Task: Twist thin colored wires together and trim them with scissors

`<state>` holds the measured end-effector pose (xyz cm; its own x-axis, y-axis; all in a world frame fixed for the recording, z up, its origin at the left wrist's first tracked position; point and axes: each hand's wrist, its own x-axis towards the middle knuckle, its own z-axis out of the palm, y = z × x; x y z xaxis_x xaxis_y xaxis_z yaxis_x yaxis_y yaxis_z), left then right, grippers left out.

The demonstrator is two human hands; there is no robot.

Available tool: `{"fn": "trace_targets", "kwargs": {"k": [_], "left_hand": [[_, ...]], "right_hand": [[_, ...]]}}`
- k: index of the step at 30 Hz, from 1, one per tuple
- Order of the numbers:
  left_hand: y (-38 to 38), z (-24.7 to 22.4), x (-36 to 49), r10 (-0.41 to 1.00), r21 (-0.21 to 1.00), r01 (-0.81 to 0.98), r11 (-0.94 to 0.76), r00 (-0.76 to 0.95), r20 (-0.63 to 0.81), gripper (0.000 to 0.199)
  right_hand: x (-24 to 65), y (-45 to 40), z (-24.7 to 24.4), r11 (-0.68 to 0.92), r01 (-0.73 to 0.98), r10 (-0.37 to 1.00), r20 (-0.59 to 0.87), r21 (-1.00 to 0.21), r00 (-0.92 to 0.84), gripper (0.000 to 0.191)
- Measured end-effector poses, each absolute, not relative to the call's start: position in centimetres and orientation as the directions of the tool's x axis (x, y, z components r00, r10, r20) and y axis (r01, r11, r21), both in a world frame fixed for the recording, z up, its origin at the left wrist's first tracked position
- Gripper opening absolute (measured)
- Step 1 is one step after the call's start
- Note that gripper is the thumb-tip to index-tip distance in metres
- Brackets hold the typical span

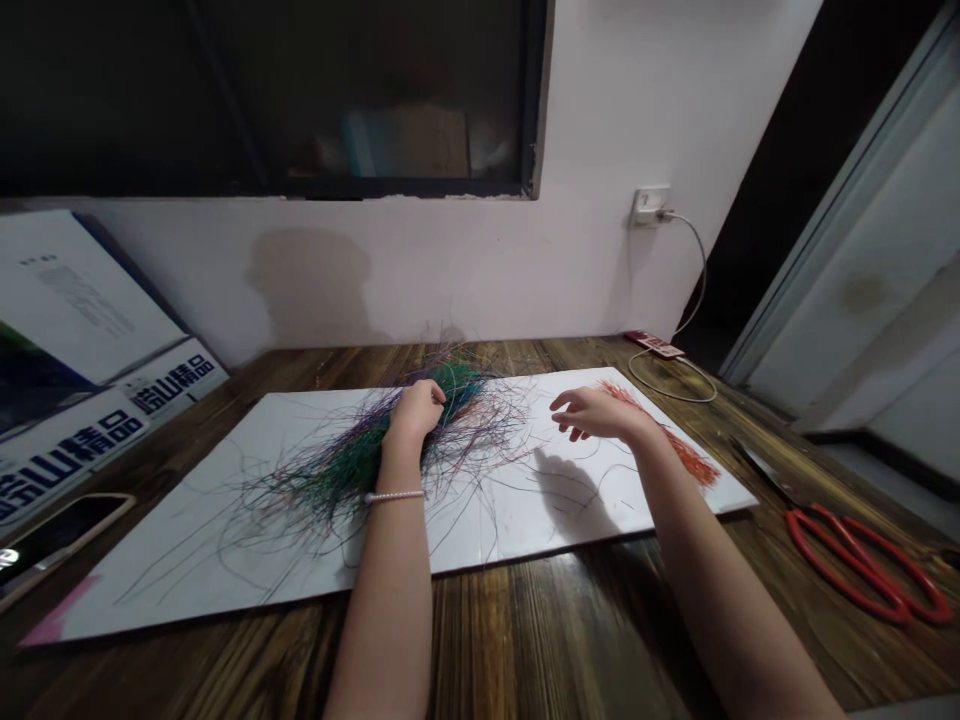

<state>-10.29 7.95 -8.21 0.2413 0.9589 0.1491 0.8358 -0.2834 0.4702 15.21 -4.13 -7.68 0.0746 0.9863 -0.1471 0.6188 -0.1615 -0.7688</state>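
Observation:
A tangled heap of thin coloured strands, mostly green, purple and dark, lies across a white board. The strands look like fine wire, though their material is hard to tell. My left hand, with a beaded bracelet at the wrist, rests at the heap, its fingers curled onto the strands and its fingertips partly hidden. To the right, my right hand hovers above the board with its fingers loosely apart and nothing visible in them. Just beyond it lies a bundle of short orange strands near the board's right edge.
Red-handled scissors lie on the wooden table at the right. A phone and printed boxes are at the left. A cable runs from a wall socket to the table's back right.

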Motion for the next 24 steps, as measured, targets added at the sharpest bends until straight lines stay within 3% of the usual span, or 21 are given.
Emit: {"fn": "trace_targets", "kwargs": {"k": [8, 16, 24], "left_hand": [[8.4, -9.3, -9.4, 0.946, 0.514, 0.795, -0.323, 0.269, 0.179, 0.009], [8.2, -9.2, -9.0, 0.928, 0.561, 0.741, -0.369, 0.329, 0.175, 0.009], [7.3, -7.2, -9.2, 0.890, 0.692, 0.578, -0.433, 0.396, 0.226, 0.015]], "right_hand": [[14.6, -3.8, -7.8, -0.049, 0.647, 0.997, -0.071, -0.761, -0.007, 0.018], [12.6, -3.5, -8.0, 0.156, 0.531, 0.974, 0.040, -0.833, -0.223, 0.035], [11.6, -2.4, -8.4, 0.185, 0.474, 0.983, 0.164, -0.861, -0.085, 0.026]]}}
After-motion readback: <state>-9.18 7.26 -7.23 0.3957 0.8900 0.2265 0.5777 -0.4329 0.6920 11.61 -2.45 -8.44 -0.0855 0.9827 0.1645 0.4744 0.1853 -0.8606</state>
